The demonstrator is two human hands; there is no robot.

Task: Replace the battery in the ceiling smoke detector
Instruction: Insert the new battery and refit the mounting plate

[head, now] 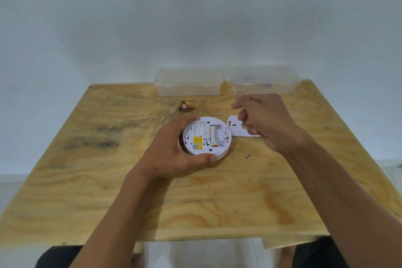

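A round white smoke detector (pixel 203 150) lies back-side up at the middle of the wooden table (pixel 108 180). Its battery bay is uncovered, with one white and yellow battery (pixel 213 135) seated in it. A yellow label sits on the detector's left half. My left hand (pixel 174 156) grips the detector's rim from the left and front. My right hand (pixel 265 119) hovers to the right of the detector, blurred, fingers loosely curled; whether it holds something I cannot tell. Under that hand lies a white mounting plate (pixel 236 129), partly hidden.
Two clear plastic boxes stand at the table's far edge, the left box (pixel 188 81) shut and the right box (pixel 263 80) holding something faintly dark. A dark knot (pixel 186 106) marks the wood behind the detector. A white wall rises behind the table.
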